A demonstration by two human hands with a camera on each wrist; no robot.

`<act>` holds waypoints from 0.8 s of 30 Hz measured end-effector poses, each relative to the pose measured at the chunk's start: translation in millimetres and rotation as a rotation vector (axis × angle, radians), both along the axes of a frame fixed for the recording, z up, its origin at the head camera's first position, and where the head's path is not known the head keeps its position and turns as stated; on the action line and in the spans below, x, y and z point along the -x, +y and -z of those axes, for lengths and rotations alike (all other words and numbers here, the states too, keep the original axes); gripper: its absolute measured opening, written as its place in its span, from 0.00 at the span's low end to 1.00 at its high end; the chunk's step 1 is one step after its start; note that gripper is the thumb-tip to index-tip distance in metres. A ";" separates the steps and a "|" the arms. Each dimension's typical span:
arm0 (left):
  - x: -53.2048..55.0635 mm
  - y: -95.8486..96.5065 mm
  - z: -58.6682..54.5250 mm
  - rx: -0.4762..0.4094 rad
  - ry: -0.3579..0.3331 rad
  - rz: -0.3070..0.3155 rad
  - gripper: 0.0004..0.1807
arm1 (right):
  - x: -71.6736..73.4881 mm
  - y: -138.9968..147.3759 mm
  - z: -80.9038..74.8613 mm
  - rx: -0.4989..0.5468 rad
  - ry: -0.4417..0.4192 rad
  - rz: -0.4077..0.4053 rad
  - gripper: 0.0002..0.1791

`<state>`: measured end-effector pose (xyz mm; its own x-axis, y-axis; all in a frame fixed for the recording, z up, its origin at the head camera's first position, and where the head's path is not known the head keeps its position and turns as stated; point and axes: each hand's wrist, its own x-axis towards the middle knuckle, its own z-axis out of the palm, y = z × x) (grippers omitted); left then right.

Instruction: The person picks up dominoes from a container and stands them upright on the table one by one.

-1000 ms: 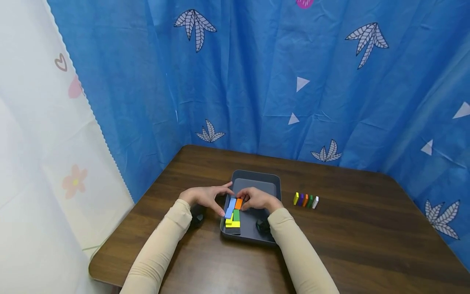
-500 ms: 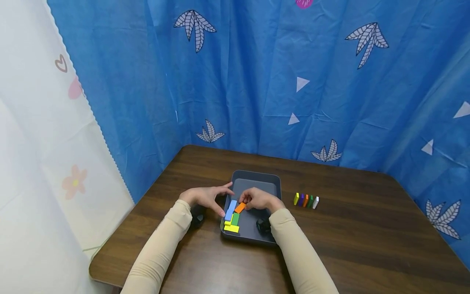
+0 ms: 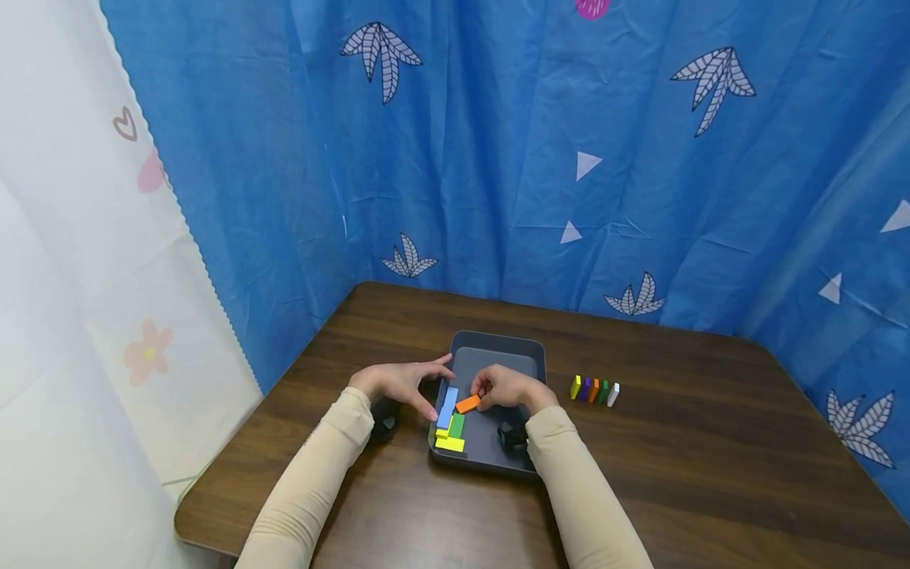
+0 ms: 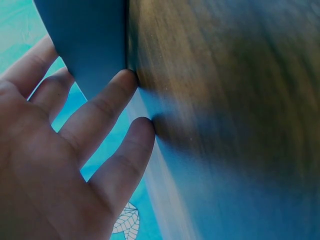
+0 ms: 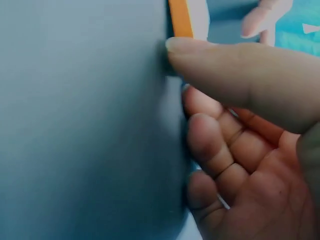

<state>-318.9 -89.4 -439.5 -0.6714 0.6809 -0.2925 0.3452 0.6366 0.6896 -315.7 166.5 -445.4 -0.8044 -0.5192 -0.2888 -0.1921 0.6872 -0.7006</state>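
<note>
A dark grey tray (image 3: 498, 341) holds several coloured blocks along its left side. My right hand (image 3: 506, 387) pinches an orange block (image 3: 468, 404) by its right end, low over the tray floor; the right wrist view shows the thumb against the orange block (image 5: 181, 19). Left of it lies a light blue block (image 3: 447, 407). Nearer me are a green block (image 3: 457, 426) and yellow blocks (image 3: 450, 445). My left hand (image 3: 405, 383) spreads over the tray's left rim, its thumb by the blue block's near end. In the left wrist view its fingers (image 4: 104, 107) extend, fingertips near the tray's outer wall.
Right of the tray, several small blocks (image 3: 594, 390) stand in a row: yellow, purple, orange, green and white. All of this sits on a brown wooden table (image 3: 697, 427). Behind hangs a blue curtain (image 3: 498, 197), with a white one (image 3: 85, 276) at left.
The orange block, first lying along the blue block, has been turned crosswise and shifted right and nearer by my right hand. The green and yellow blocks slid slightly nearer. My left hand stays put.
</note>
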 end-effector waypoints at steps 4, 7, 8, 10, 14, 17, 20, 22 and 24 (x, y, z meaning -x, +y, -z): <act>-0.7 1.3 0.9 0.009 -0.008 -0.001 0.46 | -3.5 3.0 -2.3 0.013 -0.004 0.017 0.06; -0.9 1.5 1.5 0.009 -0.012 -0.004 0.46 | -6.0 4.9 -3.8 0.027 -0.005 0.028 0.05; -0.8 1.6 1.5 0.012 -0.011 -0.005 0.46 | -6.6 5.5 -4.3 0.034 -0.002 0.033 0.05; -0.9 1.6 1.2 0.013 -0.010 -0.008 0.46 | -7.6 6.3 -5.5 0.057 0.014 0.040 0.04; -0.8 1.5 0.4 0.015 -0.009 -0.012 0.47 | -10.5 7.9 -10.5 0.118 0.062 0.060 0.04; -0.9 1.5 0.0 0.012 -0.009 -0.011 0.47 | -14.2 9.9 -16.2 0.149 0.101 0.066 0.05; -1.3 1.3 -0.6 0.009 -0.005 -0.009 0.48 | -20.1 12.8 -22.8 0.175 0.140 0.065 0.05; -1.5 1.3 -0.8 0.008 -0.001 -0.008 0.48 | -24.4 15.8 -26.4 0.194 0.169 0.060 0.06; -1.7 0.9 -1.2 0.005 0.000 -0.011 0.47 | -28.6 19.0 -29.1 0.216 0.191 0.070 0.06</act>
<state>-317.2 -88.5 -438.3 -0.6785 0.6722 -0.2961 0.3381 0.6437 0.6866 -287.1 185.5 -416.3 -0.8696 -0.4935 -0.0177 -0.2916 0.5420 -0.7882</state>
